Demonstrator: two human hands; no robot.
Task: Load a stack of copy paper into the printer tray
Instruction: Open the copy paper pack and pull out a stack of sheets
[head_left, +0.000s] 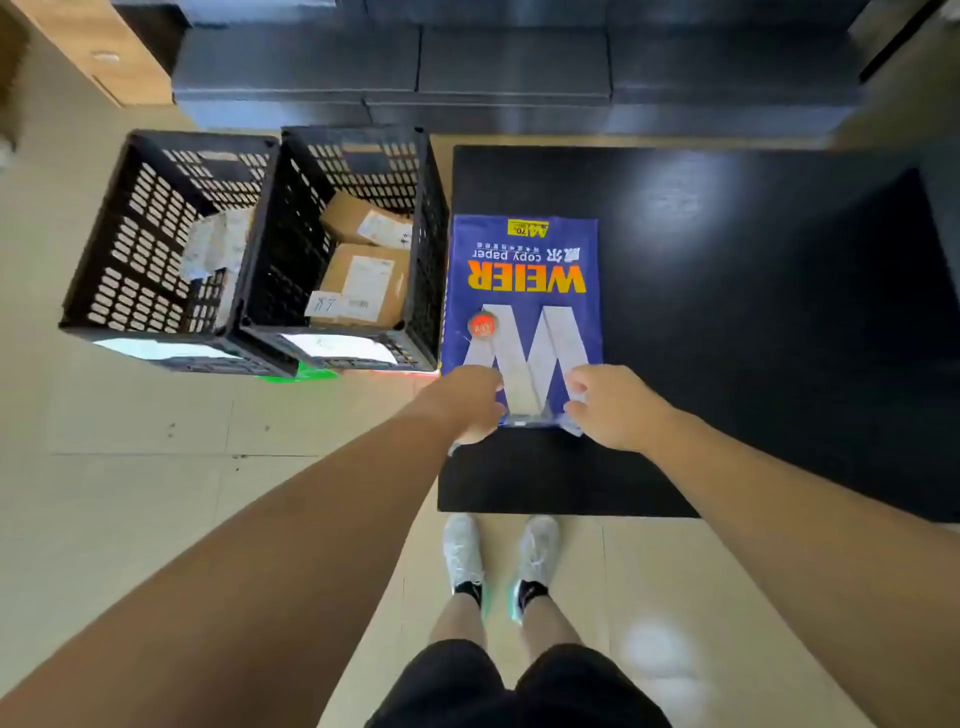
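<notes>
A blue wrapped ream of copy paper (524, 291) with orange "WEIER" lettering lies flat on a low black table (727, 260), near its left edge. My left hand (470, 402) grips the ream's near left corner. My right hand (615, 408) grips the near right corner, fingers curled on the wrapper's end flap. The wrapper's near end looks crumpled and partly loose between the two hands. No printer or tray can be made out in the head view.
Two black plastic crates stand on the floor left of the table; the left crate (156, 249) holds crumpled paper, the right crate (358, 249) holds cardboard parcels. Dark cabinets (519, 67) line the back. My feet (498, 561) stand on beige tiles at the table's front edge.
</notes>
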